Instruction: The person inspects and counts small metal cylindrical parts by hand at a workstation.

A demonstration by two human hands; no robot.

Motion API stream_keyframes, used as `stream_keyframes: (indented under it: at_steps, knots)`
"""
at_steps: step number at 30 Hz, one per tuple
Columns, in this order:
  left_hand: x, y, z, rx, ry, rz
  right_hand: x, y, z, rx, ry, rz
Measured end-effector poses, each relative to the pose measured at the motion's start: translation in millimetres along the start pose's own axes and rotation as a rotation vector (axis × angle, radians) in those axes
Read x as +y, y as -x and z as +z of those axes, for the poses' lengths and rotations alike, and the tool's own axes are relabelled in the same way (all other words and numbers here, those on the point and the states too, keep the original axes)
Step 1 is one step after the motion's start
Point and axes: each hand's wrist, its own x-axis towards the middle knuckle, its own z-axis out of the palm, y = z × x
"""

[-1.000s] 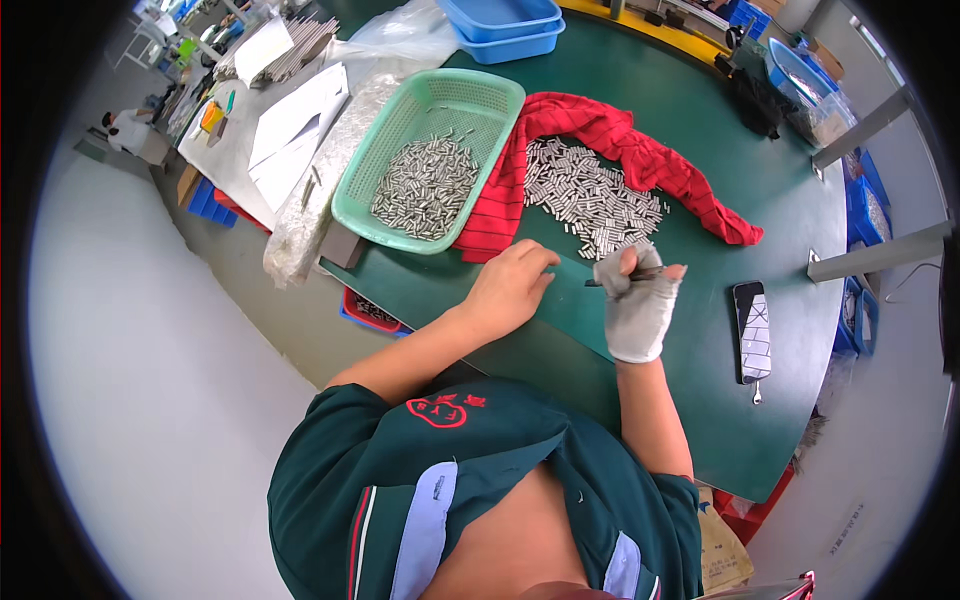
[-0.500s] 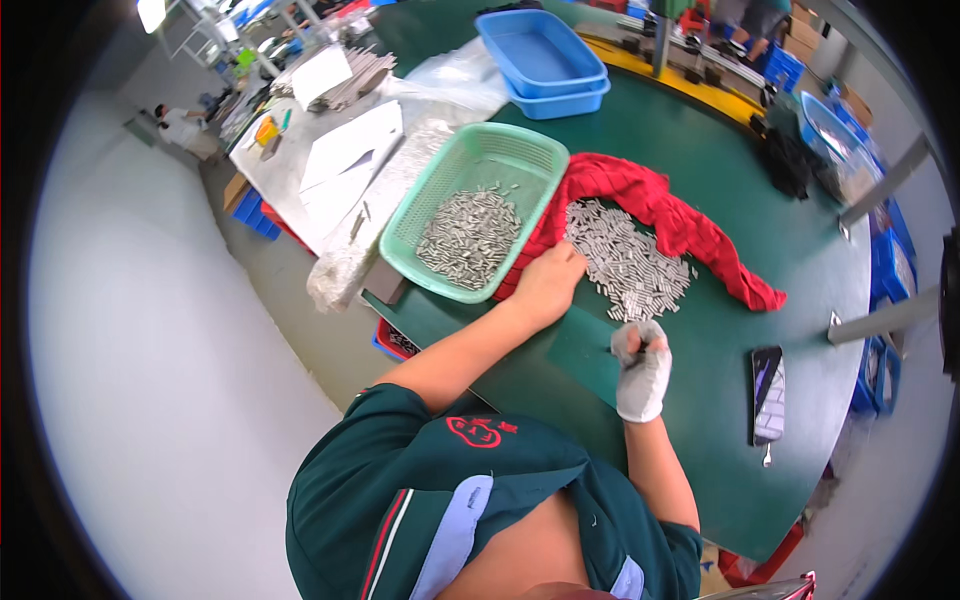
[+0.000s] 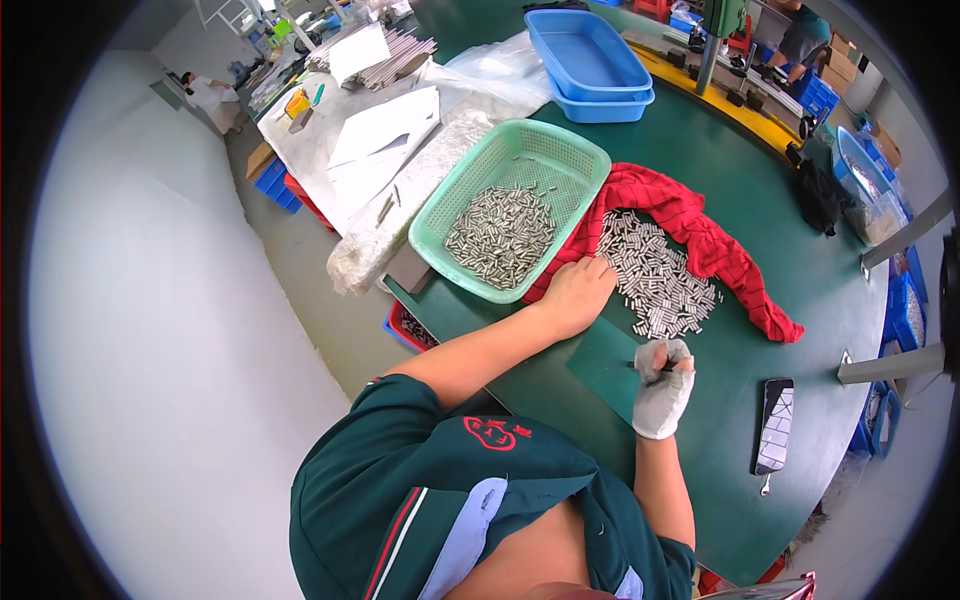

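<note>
A heap of short silvery metal pins (image 3: pixel 660 280) lies loose on the green table. My bare left hand (image 3: pixel 580 295) rests at the heap's left edge, fingers bent and pressed together; its fingertips are at the pins, and what they may pinch is hidden. Nearer to me, just below the heap, is my right hand (image 3: pixel 663 392) in a pale glove with bare fingertips. Its fingers are curled closed, and a small dark tip shows beside them, too small to name. A light green plastic basket (image 3: pixel 440 200) holding many similar pins stands left of the heap.
A red cloth (image 3: pixel 720 245) curves behind and right of the heap and under the basket. Blue trays (image 3: pixel 600 107) are stacked at the back. A phone (image 3: pixel 775 425) lies at the right. Papers (image 3: pixel 385 130) and a plastic-wrapped bundle (image 3: pixel 365 245) lie at the left. A metal post (image 3: pixel 890 363) stands at the right.
The whole view has shifted, so the table and things appear slightly farther right. Both hands stay in nearly the same places by the heap, with fingers still bent.
</note>
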Motion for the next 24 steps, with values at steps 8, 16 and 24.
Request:
stream_keyframes:
  at_steps: [8,16,24]
  knots:
    - [13,1,-31,-0.139,0.630,-0.219,-2,-1,2,0.005,0.016,0.000]
    - [9,24,-37,-0.240,1.674,-0.364,-2,-4,-4,-0.032,0.058,0.005]
    - [14,31,-43,-0.299,1.630,-0.328,-2,2,-5,-0.025,0.064,-0.009]
